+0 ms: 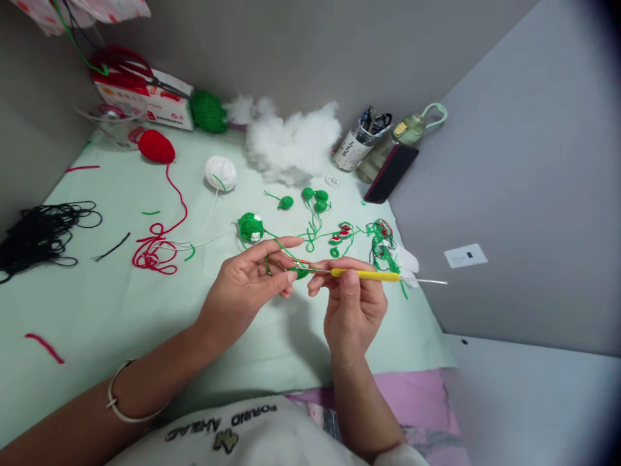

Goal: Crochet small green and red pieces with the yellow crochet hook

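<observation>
My right hand is closed round the yellow handle of a crochet hook, whose metal shaft points left to the work. Between the fingers of my left hand is a small green crochet piece, partly hidden by the fingertips. Green yarn runs over the left fingers from a green yarn ball just behind them. A small orange-red bit shows beside the hook's tip; its kind is unclear. Several small green crocheted balls lie beyond the hands, near red, white and green crocheted pieces.
White stuffing is heaped at the back, left of a pen cup, a green bottle and a leaning phone. Red yarn, white yarn and black cord lie left. Scissors rest by a box.
</observation>
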`<control>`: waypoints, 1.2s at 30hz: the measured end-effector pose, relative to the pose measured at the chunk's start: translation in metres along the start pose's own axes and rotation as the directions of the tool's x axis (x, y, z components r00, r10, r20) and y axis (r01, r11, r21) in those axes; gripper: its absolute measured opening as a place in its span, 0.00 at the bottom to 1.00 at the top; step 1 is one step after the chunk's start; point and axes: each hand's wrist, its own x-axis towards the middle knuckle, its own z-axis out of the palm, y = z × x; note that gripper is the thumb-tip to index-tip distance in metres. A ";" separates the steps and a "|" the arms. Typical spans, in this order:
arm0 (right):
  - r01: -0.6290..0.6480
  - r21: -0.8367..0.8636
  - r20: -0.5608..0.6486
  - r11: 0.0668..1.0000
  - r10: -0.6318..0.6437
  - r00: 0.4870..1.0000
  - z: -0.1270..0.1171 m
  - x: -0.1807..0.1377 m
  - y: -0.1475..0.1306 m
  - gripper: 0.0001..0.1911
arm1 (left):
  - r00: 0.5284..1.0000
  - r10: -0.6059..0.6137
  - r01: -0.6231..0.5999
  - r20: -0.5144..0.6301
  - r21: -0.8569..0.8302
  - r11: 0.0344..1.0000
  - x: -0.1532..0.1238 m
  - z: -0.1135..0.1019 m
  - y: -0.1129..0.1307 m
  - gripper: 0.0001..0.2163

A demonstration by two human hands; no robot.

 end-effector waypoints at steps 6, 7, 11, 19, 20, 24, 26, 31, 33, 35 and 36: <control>0.033 -0.055 0.007 0.998 -0.032 0.999 0.001 -0.002 0.000 0.09 | 1.000 0.013 -0.012 -0.023 0.045 0.999 0.001 0.000 -0.001 0.16; 0.046 -0.064 0.012 0.997 -0.045 0.999 0.001 -0.002 0.000 0.09 | 1.000 0.018 -0.016 -0.024 0.054 0.998 0.001 0.001 -0.001 0.16; 0.123 -0.134 0.025 0.983 -0.121 0.992 0.002 -0.003 -0.001 0.10 | 0.998 0.038 -0.032 -0.049 0.107 0.994 0.000 0.001 0.001 0.15; 0.522 -0.448 0.298 0.725 -0.429 0.852 -0.005 -0.012 0.003 0.17 | 0.952 0.289 -0.243 -0.097 0.333 0.911 -0.002 0.004 -0.007 0.16; 0.587 -0.474 0.345 0.656 -0.474 0.810 -0.005 -0.014 0.005 0.18 | 0.942 0.321 -0.269 -0.099 0.350 0.897 -0.002 0.004 -0.008 0.16; 0.686 -0.525 0.428 0.504 -0.540 0.725 -0.004 -0.018 0.010 0.22 | 0.920 0.375 -0.310 -0.114 0.378 0.873 -0.002 0.001 -0.013 0.16; 0.669 -0.533 0.423 0.518 -0.521 0.741 -0.003 -0.016 0.007 0.23 | 0.907 0.402 -0.326 -0.124 0.395 0.859 -0.002 0.000 -0.014 0.16; 0.633 -0.564 0.434 0.530 -0.463 0.773 -0.002 -0.016 0.005 0.28 | 0.858 0.501 -0.382 -0.116 0.508 0.772 0.000 -0.002 -0.014 0.14; 0.644 -0.582 0.455 0.496 -0.458 0.764 -0.003 -0.020 0.010 0.31 | 0.845 0.524 -0.381 -0.110 0.563 0.733 0.000 -0.002 -0.013 0.12; 0.642 -0.604 0.451 0.472 -0.462 0.764 -0.003 -0.023 0.016 0.33 | 0.837 0.535 -0.375 -0.111 0.596 0.710 -0.001 -0.003 -0.013 0.11; 0.632 -0.615 0.445 0.472 -0.454 0.772 -0.002 -0.024 0.019 0.32 | 0.834 0.540 -0.378 -0.112 0.597 0.708 -0.001 -0.003 -0.014 0.11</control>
